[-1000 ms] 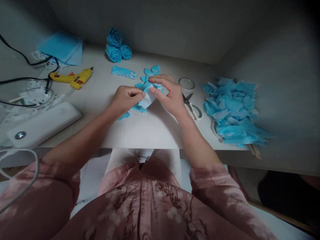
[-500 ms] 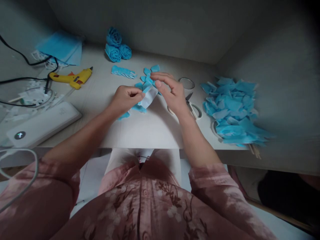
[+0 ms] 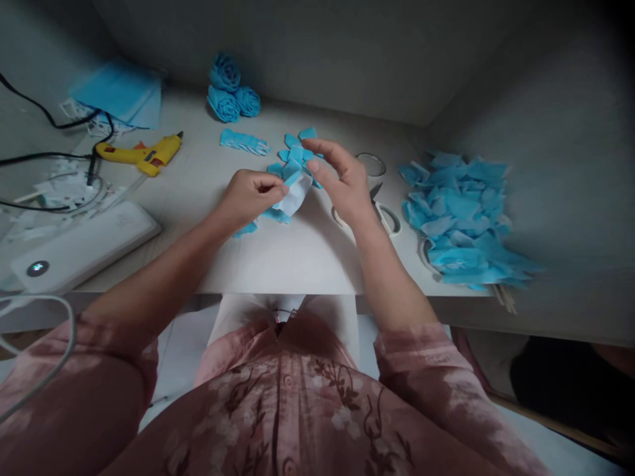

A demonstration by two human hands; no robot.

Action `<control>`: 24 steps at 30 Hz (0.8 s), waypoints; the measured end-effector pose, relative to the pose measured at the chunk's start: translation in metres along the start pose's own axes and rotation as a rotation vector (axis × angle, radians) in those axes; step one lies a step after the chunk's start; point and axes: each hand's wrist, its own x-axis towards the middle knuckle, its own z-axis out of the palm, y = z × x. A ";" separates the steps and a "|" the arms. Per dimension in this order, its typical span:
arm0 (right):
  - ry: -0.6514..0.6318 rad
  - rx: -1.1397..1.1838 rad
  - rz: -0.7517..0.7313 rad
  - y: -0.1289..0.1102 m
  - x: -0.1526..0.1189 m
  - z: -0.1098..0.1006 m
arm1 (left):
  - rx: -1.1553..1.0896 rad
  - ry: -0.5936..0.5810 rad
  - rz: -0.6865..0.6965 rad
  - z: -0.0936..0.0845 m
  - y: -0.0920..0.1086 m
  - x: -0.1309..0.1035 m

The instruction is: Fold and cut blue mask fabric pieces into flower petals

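Between its thumb and fingers, my left hand (image 3: 254,193) pinches a blue and white fabric piece (image 3: 297,192) above the table. My right hand (image 3: 340,178) is just right of that piece, with thumb and fingers apart; its fingertips are close to the piece's upper right side. Several small blue cut pieces (image 3: 292,141) lie behind and under the held piece, partly covered by it. Scissors (image 3: 389,219) with white handles rest beside my right wrist, which partly hides them. A ring of tape (image 3: 371,164) lies behind them.
Three blue fabric roses (image 3: 225,104) stand at the back. A yellow glue gun (image 3: 143,155), blue masks (image 3: 119,92), cables and a white power bank (image 3: 89,248) are on the left. A blue fabric pile (image 3: 461,211) covers the right side, near sticks (image 3: 505,298).
The fingers of my right hand have shifted slightly and spread a little. My left hand keeps its pinch on the piece, nearly unmoved.
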 end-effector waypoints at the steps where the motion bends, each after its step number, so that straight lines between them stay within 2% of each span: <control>1: -0.011 0.004 0.011 -0.001 0.000 0.000 | -0.008 -0.005 0.004 0.000 0.000 0.000; 5: -0.075 -0.001 0.009 0.002 0.000 0.004 | 0.000 0.006 -0.006 0.000 0.001 0.000; 10: -0.046 0.018 0.016 0.009 -0.001 0.010 | -0.002 0.014 0.013 0.000 0.000 0.000; 15: -0.022 0.040 0.011 0.005 0.001 0.002 | -0.006 0.004 0.027 -0.001 -0.002 0.000; 24: -0.034 -0.088 -0.107 0.006 0.000 0.006 | -0.017 0.039 -0.010 0.000 -0.001 0.002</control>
